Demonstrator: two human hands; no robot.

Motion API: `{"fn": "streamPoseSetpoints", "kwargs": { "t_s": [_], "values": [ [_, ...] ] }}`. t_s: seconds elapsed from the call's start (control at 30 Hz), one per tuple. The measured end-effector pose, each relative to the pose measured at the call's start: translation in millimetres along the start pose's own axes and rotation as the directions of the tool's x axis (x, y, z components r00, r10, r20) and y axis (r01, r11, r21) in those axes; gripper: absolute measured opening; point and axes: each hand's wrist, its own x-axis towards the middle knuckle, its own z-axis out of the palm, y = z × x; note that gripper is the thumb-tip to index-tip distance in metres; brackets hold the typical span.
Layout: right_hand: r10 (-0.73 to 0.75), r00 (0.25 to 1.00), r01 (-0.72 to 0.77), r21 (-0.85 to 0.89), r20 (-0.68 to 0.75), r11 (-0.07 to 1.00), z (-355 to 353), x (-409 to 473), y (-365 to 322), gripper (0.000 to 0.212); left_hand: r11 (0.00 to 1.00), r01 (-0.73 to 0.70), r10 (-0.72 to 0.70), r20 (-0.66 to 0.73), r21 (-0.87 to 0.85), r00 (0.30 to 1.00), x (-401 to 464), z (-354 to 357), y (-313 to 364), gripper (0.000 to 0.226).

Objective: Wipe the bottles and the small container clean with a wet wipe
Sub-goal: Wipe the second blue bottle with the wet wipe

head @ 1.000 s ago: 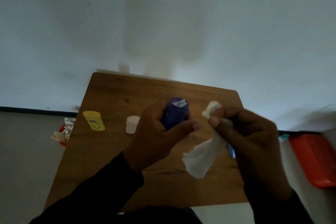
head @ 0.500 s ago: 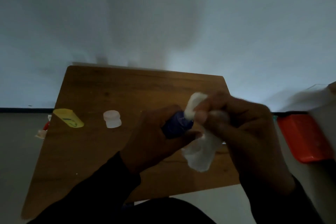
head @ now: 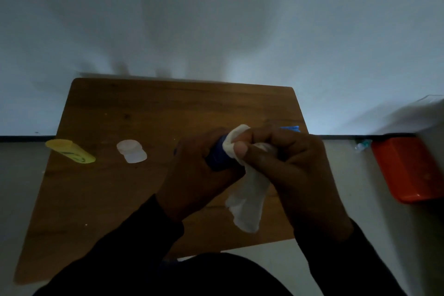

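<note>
My left hand (head: 197, 175) grips a dark blue bottle (head: 217, 157) above the middle of the wooden table (head: 115, 199); most of the bottle is hidden by my fingers. My right hand (head: 288, 166) pinches a white wet wipe (head: 248, 199) and presses its top end against the bottle's top, while the rest of the wipe hangs down. A yellow bottle (head: 70, 151) is at the table's left edge. A small whitish container (head: 131, 151) stands to its right.
A blue object (head: 292, 128) peeks out behind my right hand at the table's right edge. An orange plastic box (head: 408, 170) sits on the floor to the right, with a small clear item (head: 361, 145) beside it. A pale wall rises behind the table.
My right hand has brought the wipe left onto the top of the blue bottle, which now points more toward it. The view has shifted, so the table items sit further left.
</note>
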Motion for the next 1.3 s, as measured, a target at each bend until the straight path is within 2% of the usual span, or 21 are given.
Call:
{"fn": "streamPoseSetpoints", "kwargs": {
  "t_s": [0.1, 0.23, 0.33, 0.4, 0.47, 0.57, 0.7, 0.93, 1.07, 1.17, 1.3],
  "values": [
    [0.076, 0.992, -0.067, 0.095, -0.097, 0.993, 2, 8, 11, 0.008, 0.999, -0.016, 0.017, 0.03, -0.029, 0.999, -2, 12, 2, 0.026],
    [0.157, 0.985, -0.13, 0.286, -0.073, 0.949, -5, 12, 16, 0.011, 0.999, 0.007, -0.002, 0.091, -0.054, 0.996, -3, 24, 9, 0.028],
    [0.033, 0.999, -0.042, 0.343, 0.033, 0.939, -16, 7, 22, 0.01, 0.986, 0.095, -0.087, 0.065, -0.138, 0.994, 3, 17, 13, 0.022],
    [-0.035, 0.994, -0.006, 0.368, 0.107, 0.93, -20, 4, 23, 0.011, 0.989, 0.084, -0.076, 0.07, -0.122, 0.995, 6, 13, 14, 0.03],
    [-0.05, 0.991, 0.001, 0.363, 0.126, 0.932, -23, 5, 21, 0.011, 0.993, 0.076, -0.069, 0.084, -0.086, 0.994, 7, 13, 13, 0.03],
    [-0.02, 0.994, -0.014, 0.302, 0.109, 0.953, -22, 12, 19, 0.011, 0.981, 0.144, -0.134, 0.086, -0.128, 0.987, 8, 14, 14, 0.027],
    [0.013, 0.997, -0.032, 0.26, 0.074, 0.965, -18, 15, 20, 0.012, 0.99, 0.086, -0.077, 0.085, -0.112, 0.993, 11, 10, 14, 0.024],
    [0.041, 0.981, -0.102, 0.318, 0.191, 0.942, -31, 15, 22, 0.01, 0.986, 0.143, -0.132, 0.116, -0.087, 0.984, 4, 18, 5, 0.023],
    [0.096, 0.993, -0.112, 0.27, 0.073, 0.956, -32, 14, 33, 0.008, 0.995, 0.088, -0.075, 0.196, -0.056, 0.978, 4, 32, 2, 0.025],
    [0.069, 0.996, -0.082, 0.251, 0.059, 0.965, -37, 12, 40, 0.01, 0.994, 0.09, -0.077, 0.201, -0.058, 0.977, 10, 35, -7, 0.023],
    [0.119, 0.993, -0.121, 0.263, 0.023, 0.957, -51, 10, 52, 0.01, 0.994, 0.101, -0.087, 0.249, -0.041, 0.965, 16, 48, -19, 0.027]
  ]
}}
